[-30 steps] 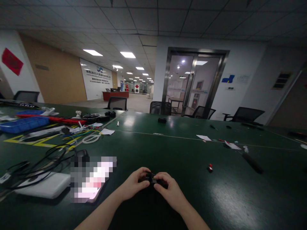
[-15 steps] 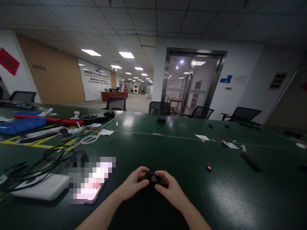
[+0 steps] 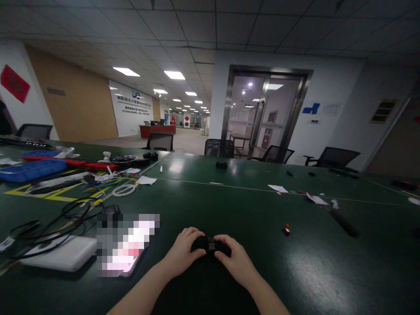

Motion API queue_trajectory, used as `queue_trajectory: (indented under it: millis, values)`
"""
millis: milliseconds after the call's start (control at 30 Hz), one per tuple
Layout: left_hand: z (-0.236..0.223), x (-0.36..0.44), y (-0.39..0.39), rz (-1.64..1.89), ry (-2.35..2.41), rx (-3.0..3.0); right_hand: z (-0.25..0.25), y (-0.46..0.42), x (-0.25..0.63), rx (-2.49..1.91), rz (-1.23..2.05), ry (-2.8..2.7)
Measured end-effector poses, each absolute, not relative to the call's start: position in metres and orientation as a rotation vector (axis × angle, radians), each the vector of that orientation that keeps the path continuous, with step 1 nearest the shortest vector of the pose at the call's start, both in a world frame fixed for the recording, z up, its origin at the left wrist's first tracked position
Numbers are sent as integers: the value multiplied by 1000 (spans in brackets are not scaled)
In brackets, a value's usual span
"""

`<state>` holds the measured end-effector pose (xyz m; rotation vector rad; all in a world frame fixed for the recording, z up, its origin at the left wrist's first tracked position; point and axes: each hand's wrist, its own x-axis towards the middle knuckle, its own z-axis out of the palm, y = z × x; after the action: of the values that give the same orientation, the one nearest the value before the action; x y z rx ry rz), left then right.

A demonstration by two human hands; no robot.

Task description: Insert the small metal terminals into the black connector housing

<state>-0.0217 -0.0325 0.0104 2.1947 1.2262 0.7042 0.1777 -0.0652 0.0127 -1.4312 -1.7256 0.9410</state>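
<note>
So compared with half a second ago, the left hand (image 3: pixel 184 249) has shifted its fingers outward a bit and more of the small black gadget (image 3: pixel 211 245) shows between the hands, including a lighter bit in the middle. Looks like a regrip to me rather than a let-go, so I'd guess it's still being worked on. Left hand's half curled, thumb and fingers pinching one end; the right hand (image 3: pixel 236 256) does the same at the other end. Can't tell if it's touching the green table (image 3: pixel 197 203) or held just above. Left side's a mess: pixelated phone-looking thing (image 3: pixel 133 249), white box (image 3: pixel 65 256) under black cables, blue tray (image 3: pixel 36 171) further back. Little red piece (image 3: pixel 286 230) off to the right. Beyond: mesh chairs, glass door (image 3: pixel 244 109), dim office.
</note>
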Motion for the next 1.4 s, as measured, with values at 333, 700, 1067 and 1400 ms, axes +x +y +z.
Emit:
queue_trajectory:
  millis: [333,700,1067,1400]
  values:
    - [15,-22,-34,550,1304,2248,17,-65,175,-1539,950,-1730]
    - [10,-25,-33,589,1240,2273,18,-68,176,-1516,947,-1705]
    - [9,-23,-31,614,1221,2294,20,-67,174,-1493,884,-1822]
    - [5,-26,-29,637,1185,2287,18,-66,172,-1542,870,-1850]
